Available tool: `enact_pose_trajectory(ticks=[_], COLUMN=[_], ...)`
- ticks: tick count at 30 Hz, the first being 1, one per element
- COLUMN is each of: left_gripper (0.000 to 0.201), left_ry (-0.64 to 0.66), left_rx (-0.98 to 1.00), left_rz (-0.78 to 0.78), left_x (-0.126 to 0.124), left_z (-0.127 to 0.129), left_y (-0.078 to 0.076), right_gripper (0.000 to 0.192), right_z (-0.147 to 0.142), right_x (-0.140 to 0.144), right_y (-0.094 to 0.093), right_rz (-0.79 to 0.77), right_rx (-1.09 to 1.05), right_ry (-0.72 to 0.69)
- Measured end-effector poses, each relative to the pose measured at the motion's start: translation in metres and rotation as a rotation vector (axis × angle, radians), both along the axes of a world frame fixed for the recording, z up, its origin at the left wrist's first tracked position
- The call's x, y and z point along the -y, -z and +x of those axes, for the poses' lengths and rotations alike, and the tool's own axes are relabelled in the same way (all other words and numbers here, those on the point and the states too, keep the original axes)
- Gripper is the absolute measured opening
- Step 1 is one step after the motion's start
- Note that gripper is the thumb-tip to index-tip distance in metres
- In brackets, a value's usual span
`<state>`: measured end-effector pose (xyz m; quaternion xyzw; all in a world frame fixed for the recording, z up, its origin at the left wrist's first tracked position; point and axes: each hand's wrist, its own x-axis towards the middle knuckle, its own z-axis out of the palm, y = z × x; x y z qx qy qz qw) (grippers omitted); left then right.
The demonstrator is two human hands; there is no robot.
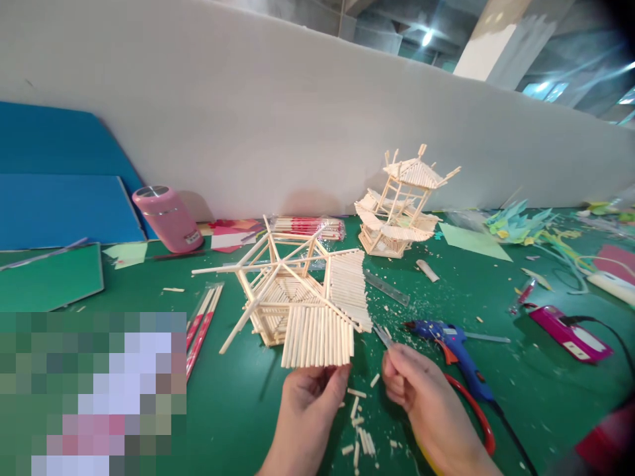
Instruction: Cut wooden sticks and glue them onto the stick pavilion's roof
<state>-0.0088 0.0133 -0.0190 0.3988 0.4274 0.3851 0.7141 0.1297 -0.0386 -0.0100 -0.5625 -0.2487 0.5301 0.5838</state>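
Note:
My left hand [313, 403] pinches the lower edge of a roof panel made of wooden sticks [317, 336]. This panel belongs to a six-sided stick pavilion model [280, 264] with bare roof ribs and a second panel [347, 284] on its right side. Just right of the roof corner, my right hand [421, 396] is closed around a slim grey metal tool [383, 335]; its exact kind is unclear. Beside that hand lies a blue glue gun [454, 344]. A red curved handle [479, 410] shows partly behind my right wrist.
A finished-looking two-tier stick pavilion [401, 205] stands at the back. Around it are a pink thermos [166, 218], packed sticks [307, 227], a clear ruler [387, 287] and a magenta device [568, 334] with a cable. Stick offcuts [364, 439] litter the green table near my hands.

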Motion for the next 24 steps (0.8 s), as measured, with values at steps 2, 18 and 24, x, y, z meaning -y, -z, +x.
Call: enact_pose_trajectory(ticks=[2, 18, 24], left_gripper=[0.022, 0.020, 0.026], left_ry=[-0.001, 0.411, 0.645], left_rx=[-0.042, -0.739, -1.046], left_rz=[-0.003, 0.755, 1.179], left_x=[0.001, 0.002, 0.011], left_z=[0.001, -0.050, -0.054], left_y=[-0.001, 0.007, 0.010], right_gripper=[0.029, 0.020, 0.013], right_z=[0.007, 0.009, 0.007], right_x=[0.008, 0.049, 0.050], right_y=[0.003, 0.027, 0.023], right_rz=[-0.007, -0.113, -0.088], right_rx=[0.076, 0.836, 0.964], right_ry=[0.046, -0.034, -0.057])
